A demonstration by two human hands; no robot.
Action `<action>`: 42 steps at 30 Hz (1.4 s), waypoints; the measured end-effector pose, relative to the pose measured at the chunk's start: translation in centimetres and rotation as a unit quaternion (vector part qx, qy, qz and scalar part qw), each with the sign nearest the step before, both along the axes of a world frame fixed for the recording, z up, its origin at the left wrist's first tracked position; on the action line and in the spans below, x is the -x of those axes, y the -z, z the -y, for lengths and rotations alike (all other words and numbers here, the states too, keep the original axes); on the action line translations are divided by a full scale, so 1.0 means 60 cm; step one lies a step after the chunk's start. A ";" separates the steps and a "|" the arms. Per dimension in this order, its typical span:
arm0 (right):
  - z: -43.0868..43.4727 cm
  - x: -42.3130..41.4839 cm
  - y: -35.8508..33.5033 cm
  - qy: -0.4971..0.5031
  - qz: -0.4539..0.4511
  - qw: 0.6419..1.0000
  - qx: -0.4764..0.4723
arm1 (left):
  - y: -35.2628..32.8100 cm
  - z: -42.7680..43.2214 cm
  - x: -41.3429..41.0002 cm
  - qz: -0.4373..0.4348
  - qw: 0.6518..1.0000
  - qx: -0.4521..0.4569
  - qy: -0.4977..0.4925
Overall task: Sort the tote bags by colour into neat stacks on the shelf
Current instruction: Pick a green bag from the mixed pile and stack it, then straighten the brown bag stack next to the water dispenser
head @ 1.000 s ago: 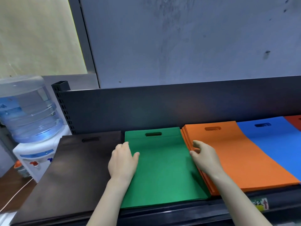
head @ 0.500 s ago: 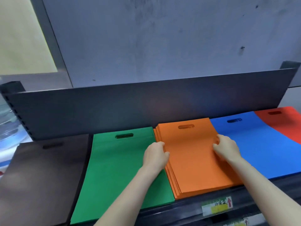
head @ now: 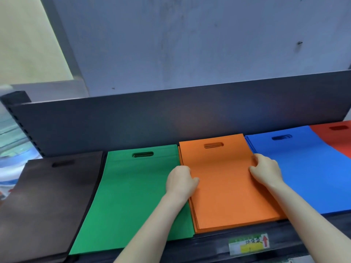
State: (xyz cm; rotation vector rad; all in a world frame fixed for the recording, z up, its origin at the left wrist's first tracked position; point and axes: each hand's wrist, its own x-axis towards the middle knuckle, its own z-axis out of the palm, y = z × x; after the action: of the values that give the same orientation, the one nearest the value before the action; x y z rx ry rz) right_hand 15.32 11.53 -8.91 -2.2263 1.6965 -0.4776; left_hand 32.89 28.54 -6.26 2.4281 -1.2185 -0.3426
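1. on the shelf (head: 205,245), the orange stack (head: 228,190) is being flanked by the green stack (head: 133,196) and the blue stack (head: 313,177).
2. the orange stack is being clamped at both side edges; squeezed unevenly, its fanned lower bags could be buckled or pushed over the front lip.
3. the left hand (head: 180,180) and right hand (head: 265,170) are being curled round those edges, so neighbouring bags could be dragged askew.

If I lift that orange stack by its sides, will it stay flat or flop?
Probably floppy: the orange stack is thin fabric bags, so it likely sags between left hand and right hand. Layers may slide apart; their front edges look staggered.
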 end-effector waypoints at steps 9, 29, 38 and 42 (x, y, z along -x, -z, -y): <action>-0.048 -0.037 -0.042 -0.065 0.072 0.992 0.077 | -0.025 -0.013 -0.018 0.016 0.998 0.064 0.006; -0.394 -0.345 -0.062 -0.298 0.039 0.952 0.064 | -0.046 -0.376 -0.325 0.080 0.987 0.072 -0.121; -0.557 -0.517 -0.040 -0.298 0.005 0.954 -0.006 | -0.022 -0.551 -0.531 0.057 0.976 0.041 -0.206; -0.580 -0.566 -0.026 -0.254 -0.045 0.965 -0.053 | 0.004 -0.576 -0.587 -0.006 0.975 -0.002 -0.222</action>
State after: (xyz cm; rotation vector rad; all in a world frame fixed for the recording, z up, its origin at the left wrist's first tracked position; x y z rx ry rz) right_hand 49.30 46.33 -7.34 -2.5049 1.0862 -0.1557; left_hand 68.13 63.09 -6.52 2.6041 -0.6379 -0.2248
